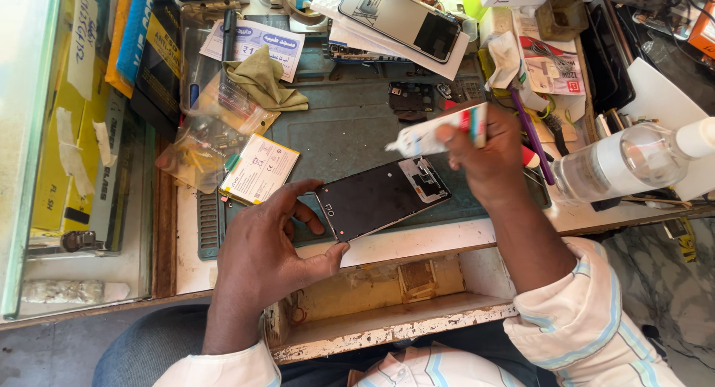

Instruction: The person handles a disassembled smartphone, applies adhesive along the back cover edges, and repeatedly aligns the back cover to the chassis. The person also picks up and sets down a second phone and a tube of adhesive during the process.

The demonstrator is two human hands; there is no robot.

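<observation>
An opened phone body (381, 197) lies back-up on a green work mat (350, 126), its dark inside exposed with a small circuit board at its right end. My left hand (264, 245) steadies the phone's left end with thumb and fingers. My right hand (488, 152) holds a white glue tube (436, 134) with a red and green end, its nozzle pointing left, a little above the phone's right end.
A flat battery (259, 178) lies left of the phone beside plastic bags of parts (201, 145). A clear bottle (625, 160) lies at the right. A second phone (398, 18), an olive cloth (262, 78), tools and papers crowd the back. An open wooden drawer (387, 297) sits below.
</observation>
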